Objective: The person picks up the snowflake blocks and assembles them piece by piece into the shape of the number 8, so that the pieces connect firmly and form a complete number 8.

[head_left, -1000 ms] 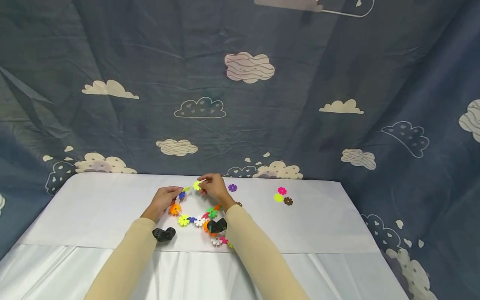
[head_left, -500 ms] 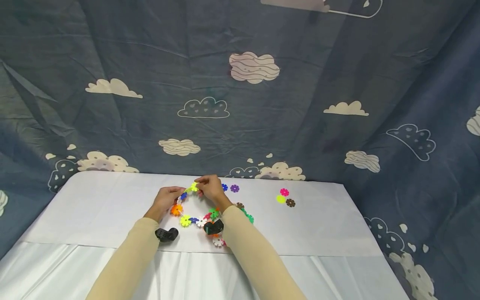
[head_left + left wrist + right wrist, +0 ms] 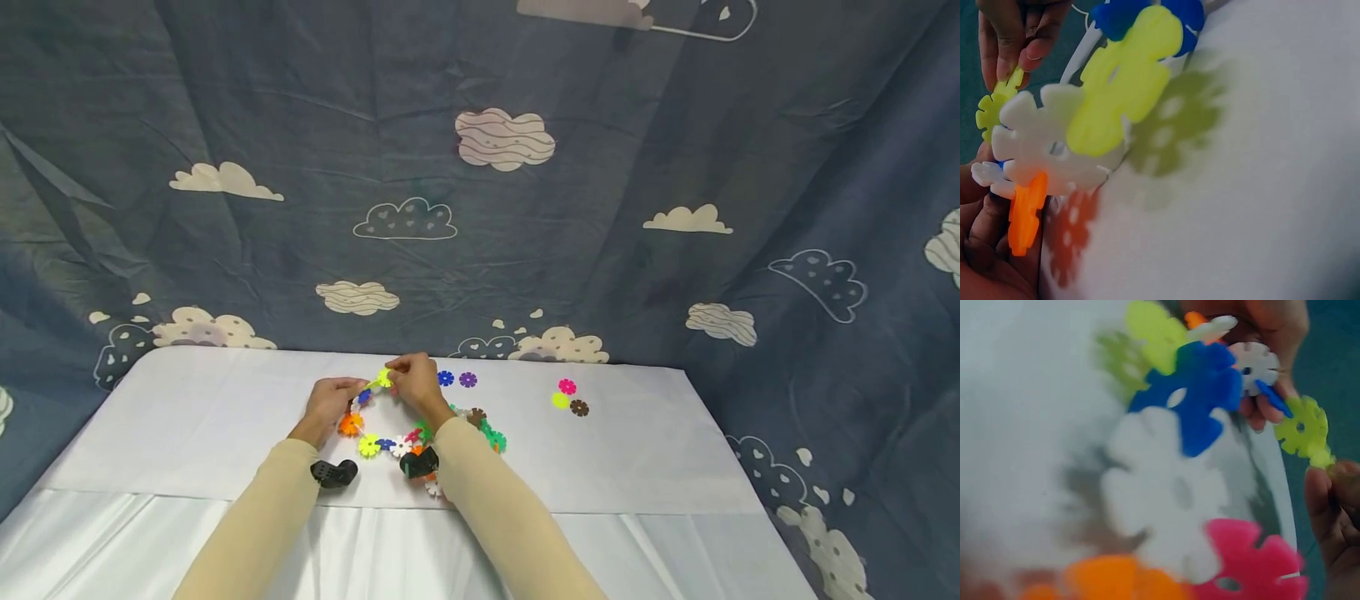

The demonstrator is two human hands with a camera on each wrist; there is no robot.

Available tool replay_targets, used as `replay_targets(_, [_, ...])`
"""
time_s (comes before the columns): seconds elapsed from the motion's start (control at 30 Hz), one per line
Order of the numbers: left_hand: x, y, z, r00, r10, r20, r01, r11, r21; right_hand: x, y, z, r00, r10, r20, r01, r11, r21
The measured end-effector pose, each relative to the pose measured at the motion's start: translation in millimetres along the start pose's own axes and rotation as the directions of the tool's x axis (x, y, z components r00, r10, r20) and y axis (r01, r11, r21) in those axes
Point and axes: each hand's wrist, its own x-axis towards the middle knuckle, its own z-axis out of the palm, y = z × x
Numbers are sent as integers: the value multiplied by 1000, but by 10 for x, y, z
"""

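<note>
A chain of slotted plastic flower discs (image 3: 350, 424) in orange, yellow, blue, white, pink and green curves across the white table. My left hand (image 3: 328, 407) grips its far left end, near white and blue discs. A yellow disc (image 3: 1300, 425) sticks out past those fingers, edge-on in the head view. My right hand (image 3: 417, 387) pinches a second yellow flower disc (image 3: 385, 377) between thumb and fingers, its rim meeting the first one's. In the left wrist view, white and orange discs (image 3: 1025, 215) hang close to the left fingers. The right forearm hides part of the chain.
Blue (image 3: 446, 378) and purple (image 3: 468, 380) loose discs lie just right of the right hand. Farther right are pink (image 3: 567, 387), yellow (image 3: 561, 401) and brown (image 3: 579, 408) ones. A dark cloud-print curtain (image 3: 420, 275) hangs behind the table (image 3: 637, 467).
My right hand has moved slightly left, bringing its yellow disc from apart up to the one at the chain's end. The loose blue disc has come into view. The left hand stays nearly still.
</note>
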Motion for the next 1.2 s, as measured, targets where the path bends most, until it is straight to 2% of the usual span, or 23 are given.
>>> replay_targets(0.2, [15,-13,8,1000,-12,-16,12,1000,0,-26,1,7,1000,-3,-12,3,1000,-2])
replay_targets(0.43, [6,-14,30,1000,2,-13,-2,1000,4,-20,-22,-27,999,20,25,-20,1000,22])
replay_targets(0.57, [8,-11,10,999,33,24,-34,999,21,-18,-46,-85,997,21,73,-21,1000,-3])
replay_targets(0.7, [10,-1,-42,996,23,83,-25,999,20,-37,-25,-190,994,32,109,-31,999,-12])
replay_targets(0.8, [21,32,-63,994,-4,112,0,999,35,-62,34,-358,995,33,89,-35,999,28])
replay_targets(1.03, [50,168,-83,988,-3,153,-18,990,138,-182,277,-963,1000,16,12,-17,997,82])
replay_targets(1.2, [58,239,-79,978,-16,208,-22,983,180,-310,539,-1416,996,64,-67,-52,984,168])
